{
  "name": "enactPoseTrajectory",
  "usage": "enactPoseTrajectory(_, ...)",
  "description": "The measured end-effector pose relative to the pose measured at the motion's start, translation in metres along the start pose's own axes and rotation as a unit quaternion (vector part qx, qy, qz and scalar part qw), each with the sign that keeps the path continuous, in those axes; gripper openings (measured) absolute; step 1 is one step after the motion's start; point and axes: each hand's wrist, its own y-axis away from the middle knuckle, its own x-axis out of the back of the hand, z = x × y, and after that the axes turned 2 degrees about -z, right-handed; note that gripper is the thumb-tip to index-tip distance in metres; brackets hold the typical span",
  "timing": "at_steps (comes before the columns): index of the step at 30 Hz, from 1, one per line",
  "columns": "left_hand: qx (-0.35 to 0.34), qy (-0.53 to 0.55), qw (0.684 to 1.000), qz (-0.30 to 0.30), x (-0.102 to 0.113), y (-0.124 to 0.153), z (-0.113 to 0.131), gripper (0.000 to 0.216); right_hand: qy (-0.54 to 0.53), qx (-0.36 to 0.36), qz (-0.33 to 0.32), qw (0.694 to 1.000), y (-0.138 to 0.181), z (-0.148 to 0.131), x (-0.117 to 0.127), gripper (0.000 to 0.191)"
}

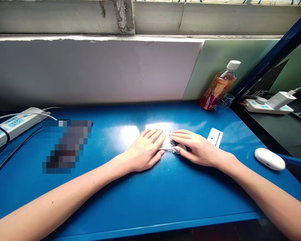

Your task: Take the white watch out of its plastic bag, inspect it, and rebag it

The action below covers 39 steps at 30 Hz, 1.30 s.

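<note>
In the head view, a small see-through packet (166, 144) lies flat between my two hands. My left hand (147, 149) is stretched flat with its fingertips over the packet's left end, probably to keep it from sliding. My right hand (197, 147) curves in at the packet's right end, thumb apart from the fingers, perhaps to steady that edge; I can't tell whether it pinches the film. A pale round thing (182, 146) shows under those fingers, just beside the packet. Right of the packet, past my right hand, lies a white card (217, 135), and farther right a white rounded case (270, 159). A bottle (218, 87) stands beyond the packet to the right, likely set back to leave working room. Well left of it is a dark, pixelated thing (71, 140), then a power strip (22, 122). The blue bench (150, 201) shines with glare just left of and behind the packet; a pale wall panel (102, 70) rises behind.
</note>
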Motion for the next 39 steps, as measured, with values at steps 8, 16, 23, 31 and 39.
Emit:
enactPoseTrajectory(8, 0.014, 0.001, 1.000, -0.021, -0.003, 0.000, 0.000, 0.056, 0.033, -0.003, 0.003, 0.999, 0.000, -0.004, -0.004, 0.028)
enactPoseTrajectory(16, 0.016, 0.005, 1.000, -0.021, -0.002, 0.001, 0.001, 0.056, 0.017, -0.013, 0.044, 0.999, 0.000, -0.009, -0.009, 0.020)
enactPoseTrajectory(23, 0.014, 0.002, 1.000, -0.022, -0.003, 0.000, 0.000, 0.056, 0.000, -0.026, 0.050, 0.998, -0.002, -0.011, -0.010, 0.017)
enactPoseTrajectory(31, 0.020, -0.003, 0.999, -0.033, -0.003, 0.001, 0.002, 0.057, 0.107, -0.012, 0.043, 0.993, 0.000, -0.021, -0.018, 0.028)
enactPoseTrajectory(39, 0.022, -0.007, 0.999, -0.042, -0.003, 0.001, 0.002, 0.058, 0.098, -0.037, 0.020, 0.994, 0.001, -0.025, -0.022, 0.038)
